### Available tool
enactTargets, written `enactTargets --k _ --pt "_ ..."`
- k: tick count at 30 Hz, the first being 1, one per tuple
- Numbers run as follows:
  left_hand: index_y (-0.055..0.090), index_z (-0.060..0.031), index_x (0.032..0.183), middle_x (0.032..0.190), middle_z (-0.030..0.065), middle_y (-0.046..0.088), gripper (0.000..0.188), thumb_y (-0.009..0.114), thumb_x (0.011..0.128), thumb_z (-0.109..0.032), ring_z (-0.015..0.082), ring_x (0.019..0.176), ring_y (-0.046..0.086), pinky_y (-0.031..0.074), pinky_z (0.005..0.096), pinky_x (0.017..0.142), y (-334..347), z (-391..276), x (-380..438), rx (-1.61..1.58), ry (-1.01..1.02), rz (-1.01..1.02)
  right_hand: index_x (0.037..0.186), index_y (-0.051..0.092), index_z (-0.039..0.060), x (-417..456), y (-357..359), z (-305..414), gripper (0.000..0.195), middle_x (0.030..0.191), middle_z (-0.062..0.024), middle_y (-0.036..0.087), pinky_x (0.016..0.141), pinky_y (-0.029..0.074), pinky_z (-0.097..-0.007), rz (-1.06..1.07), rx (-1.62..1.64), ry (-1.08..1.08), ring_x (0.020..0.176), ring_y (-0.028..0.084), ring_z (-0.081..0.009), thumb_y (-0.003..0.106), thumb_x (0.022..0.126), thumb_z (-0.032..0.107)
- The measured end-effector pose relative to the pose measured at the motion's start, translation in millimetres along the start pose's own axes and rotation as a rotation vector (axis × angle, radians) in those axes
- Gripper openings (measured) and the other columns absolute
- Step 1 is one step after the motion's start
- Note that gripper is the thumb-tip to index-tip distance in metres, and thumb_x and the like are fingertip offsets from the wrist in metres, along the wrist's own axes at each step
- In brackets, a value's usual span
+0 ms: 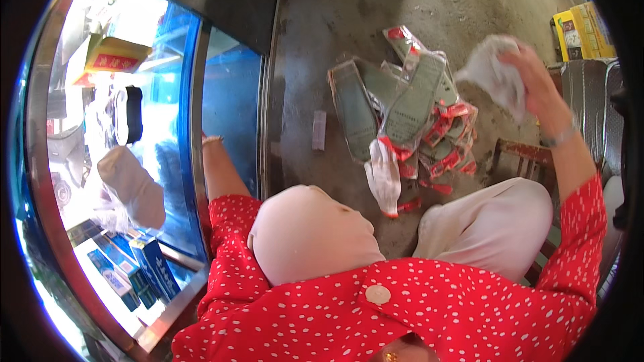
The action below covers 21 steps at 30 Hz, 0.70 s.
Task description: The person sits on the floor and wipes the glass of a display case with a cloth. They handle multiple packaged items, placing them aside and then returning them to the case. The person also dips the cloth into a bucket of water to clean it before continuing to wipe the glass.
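My right hand (528,73), raised at the right, grips a crumpled white cloth (495,73), blurred. Of my left arm I see the forearm and a bracelet at the wrist; my left hand is almost wholly hidden behind the metal frame (200,85) of a glass display case. On the concrete floor before me lies a pile of grey-green insoles (415,100) in clear plastic packets. Several packets with red tops (445,123) overlap at the pile's right. A white knitted glove (383,176) with an orange cuff edge rests against its near end.
The glass case holds a yellow box (113,58), a black-and-white object (129,114), a beige cloth item (132,186) and several blue boxes (153,264). A small pale strip (319,130) lies on the floor. At right are a wooden stool (523,153) and a yellow carton (586,32).
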<state>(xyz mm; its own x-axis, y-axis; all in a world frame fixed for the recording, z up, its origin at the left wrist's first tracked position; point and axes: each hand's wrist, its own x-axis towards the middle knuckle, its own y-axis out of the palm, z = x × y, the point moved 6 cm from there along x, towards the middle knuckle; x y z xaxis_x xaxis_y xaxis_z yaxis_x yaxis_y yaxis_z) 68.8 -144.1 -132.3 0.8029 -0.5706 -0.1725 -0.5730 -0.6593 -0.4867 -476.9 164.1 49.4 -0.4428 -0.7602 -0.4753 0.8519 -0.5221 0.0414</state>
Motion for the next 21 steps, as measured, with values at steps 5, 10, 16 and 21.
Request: enactTargets --k 5,10,16,21 --pt "0.057 -0.0019 0.106 0.096 0.0143 0.060 0.038 0.060 0.069 -0.011 0.0237 0.084 0.061 0.048 0.0337 0.074 -4 4 -64 0.038 -0.019 0.019 0.094 0.053 0.0024 70 20 9 0.020 0.081 -0.0054 0.056 0.055 0.047 -0.0258 0.291 -0.264 -0.634 0.068 0.055 -0.0133 0.055 0.079 0.016" --pt "0.059 -0.0032 0.104 0.096 0.0137 0.061 0.038 0.062 0.066 -0.010 0.0241 0.087 0.061 0.048 0.0321 0.074 -24 11 -80 0.248 0.302 0.277 0.072 0.051 0.0036 57 132 37 0.017 0.063 -0.0061 0.053 0.041 0.041 -0.0221 0.473 0.194 -0.326 0.046 0.049 -0.0123 0.046 0.079 0.019" --pt "0.063 -0.0058 0.096 0.090 0.0131 0.063 0.035 0.066 0.067 -0.024 0.0242 0.081 0.061 0.046 0.0313 0.075 24 -57 -202 0.574 1.243 0.828 0.064 0.053 0.0073 75 49 60 0.014 0.054 -0.0064 0.054 0.037 0.041 -0.0275 0.254 0.295 -0.455 0.039 0.049 -0.0155 0.055 0.077 0.011" --pt "0.063 -0.0021 0.090 0.088 0.0165 0.063 0.040 0.063 0.070 -0.036 0.0292 0.082 0.060 0.046 0.0342 0.072 8 -76 -353 1.288 1.470 1.573 0.062 0.053 0.0095 60 30 75 0.019 0.052 -0.0038 0.052 0.037 0.040 -0.0276 0.324 0.379 -0.560 0.041 0.049 -0.0154 0.060 0.077 0.019"
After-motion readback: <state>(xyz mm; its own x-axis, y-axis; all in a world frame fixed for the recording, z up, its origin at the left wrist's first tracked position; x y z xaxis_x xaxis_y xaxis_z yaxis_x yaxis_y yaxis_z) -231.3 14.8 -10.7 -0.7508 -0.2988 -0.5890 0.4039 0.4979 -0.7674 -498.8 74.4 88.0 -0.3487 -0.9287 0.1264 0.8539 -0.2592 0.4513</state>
